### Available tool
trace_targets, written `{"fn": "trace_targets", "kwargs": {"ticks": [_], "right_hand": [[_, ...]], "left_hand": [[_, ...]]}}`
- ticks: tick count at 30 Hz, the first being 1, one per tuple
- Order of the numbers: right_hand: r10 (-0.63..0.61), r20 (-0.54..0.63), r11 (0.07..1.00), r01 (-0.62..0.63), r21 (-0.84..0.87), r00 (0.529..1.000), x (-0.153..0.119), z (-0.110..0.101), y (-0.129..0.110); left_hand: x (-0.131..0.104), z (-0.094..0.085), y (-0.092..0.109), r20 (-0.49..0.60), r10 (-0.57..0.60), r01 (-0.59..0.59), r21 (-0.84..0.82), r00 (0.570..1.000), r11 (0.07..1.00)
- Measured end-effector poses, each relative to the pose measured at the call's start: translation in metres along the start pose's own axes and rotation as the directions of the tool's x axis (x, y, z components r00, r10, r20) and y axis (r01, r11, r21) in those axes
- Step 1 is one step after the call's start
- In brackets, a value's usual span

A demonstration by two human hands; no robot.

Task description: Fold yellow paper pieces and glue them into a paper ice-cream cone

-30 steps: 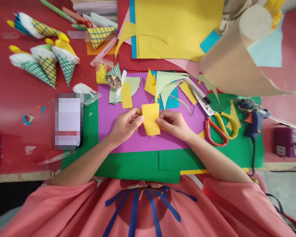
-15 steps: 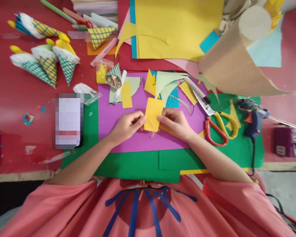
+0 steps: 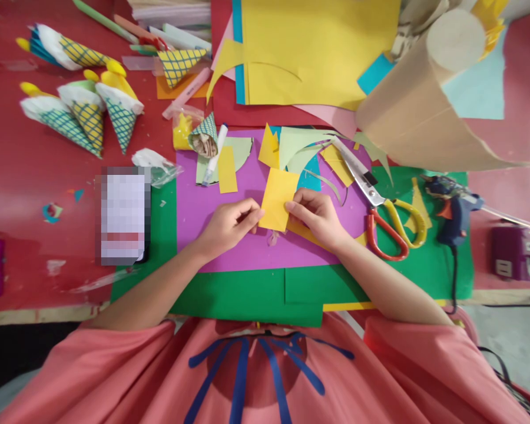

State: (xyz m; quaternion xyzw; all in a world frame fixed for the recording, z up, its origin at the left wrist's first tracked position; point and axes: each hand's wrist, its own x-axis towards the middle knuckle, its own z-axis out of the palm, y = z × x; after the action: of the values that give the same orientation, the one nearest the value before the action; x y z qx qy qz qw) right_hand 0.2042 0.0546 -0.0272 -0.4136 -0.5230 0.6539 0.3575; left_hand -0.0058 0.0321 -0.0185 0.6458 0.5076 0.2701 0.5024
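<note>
Green card (image 3: 242, 294) is laid on the red tabletop (image 3: 9, 188), a purple sheet (image 3: 247, 258) on top — over it, a yellow rectangle (image 3: 278, 197) is pinched by the fingers of left hand (image 3: 230, 224) and right hand (image 3: 317, 217); beyond, larger yellow sheets (image 3: 322, 47) are laid.

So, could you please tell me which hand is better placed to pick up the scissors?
Probably the right hand: the scissors lie on its side, while the left hand is farther off. Both hands hold the yellow paper, though.
</note>
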Motion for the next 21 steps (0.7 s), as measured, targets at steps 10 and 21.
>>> {"fn": "trace_targets", "kwargs": {"ticks": [10, 21], "right_hand": [[0.055, -0.082, 0.990, -0.043, 0.136, 0.995, 0.0013, -0.0045, 0.0024], [-0.036, -0.048, 0.999, 0.035, -0.016, 0.998, 0.0004, -0.0010, -0.0016]], "left_hand": [[-0.0022, -0.0005, 0.0018, 0.012, 0.001, 0.001, -0.101, 1.000, 0.995], [-0.0019, 0.0014, 0.0022, 0.050, -0.015, 0.019, -0.071, 0.999, 0.997]]}}
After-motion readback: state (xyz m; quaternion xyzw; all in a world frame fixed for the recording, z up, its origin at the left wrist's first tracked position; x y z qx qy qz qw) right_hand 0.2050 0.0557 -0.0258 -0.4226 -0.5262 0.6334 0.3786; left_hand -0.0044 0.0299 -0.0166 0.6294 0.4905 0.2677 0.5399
